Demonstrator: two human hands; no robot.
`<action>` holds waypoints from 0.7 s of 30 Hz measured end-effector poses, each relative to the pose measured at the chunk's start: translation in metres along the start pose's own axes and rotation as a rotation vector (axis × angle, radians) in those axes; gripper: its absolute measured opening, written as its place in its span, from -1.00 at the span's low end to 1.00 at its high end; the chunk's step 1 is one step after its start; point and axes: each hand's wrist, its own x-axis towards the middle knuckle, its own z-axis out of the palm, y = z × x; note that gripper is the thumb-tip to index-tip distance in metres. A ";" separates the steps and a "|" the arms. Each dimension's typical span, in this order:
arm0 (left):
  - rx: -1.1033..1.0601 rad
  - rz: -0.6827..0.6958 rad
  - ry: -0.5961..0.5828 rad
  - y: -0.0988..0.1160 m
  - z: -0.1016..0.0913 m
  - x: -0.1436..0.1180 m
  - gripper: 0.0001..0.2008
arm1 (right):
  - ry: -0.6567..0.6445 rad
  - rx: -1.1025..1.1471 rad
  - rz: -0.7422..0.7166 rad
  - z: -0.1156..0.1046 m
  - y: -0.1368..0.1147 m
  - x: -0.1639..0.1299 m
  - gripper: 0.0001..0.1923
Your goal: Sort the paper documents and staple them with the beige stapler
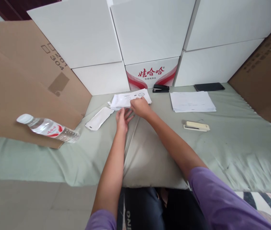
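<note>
Nearest the camera, two bare forearms in purple sleeves extend over a grey cushion (147, 159) that lies on a pale green cloth (233, 150). The left hand (123, 118) rests at the cushion's far edge, palm partly up, fingers (127, 112) spread loosely and holding nothing; their tips lie just under the near edge of a loose sheaf of papers (130, 98). The right hand (140, 107) sits just right of the left fingers, its fingers curled down and pinching the near edge of those same papers. The papers lie on the cloth, directly beyond both sets of fingers.

Left of the left fingers, near them, lies a white pouch (99, 118); well further left, a clear water bottle (49, 128) lies on its side against a brown cardboard sheet (17, 83). Right of the right fingers, well apart, rests a cream stapler (196, 126). Beyond it sits a neat stack of white sheets (192, 101). Beyond the fingers stand a black stapler (161, 88), a dark phone (209, 86), and a wall of white boxes (149, 32).
</note>
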 end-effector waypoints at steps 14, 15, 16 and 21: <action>0.003 -0.057 0.023 0.000 0.000 0.000 -0.63 | -0.027 0.546 0.066 0.001 -0.004 -0.005 -0.73; 0.005 -0.059 0.021 0.000 0.000 0.000 -0.64 | -0.039 0.593 0.067 0.000 -0.005 -0.005 -0.71; 0.005 -0.060 0.020 0.000 0.000 0.000 -0.65 | -0.061 0.633 0.076 -0.002 -0.006 -0.005 -0.70; -0.058 -0.025 0.074 -0.005 0.001 0.006 -0.76 | -0.201 0.782 0.118 -0.013 -0.007 -0.005 -0.77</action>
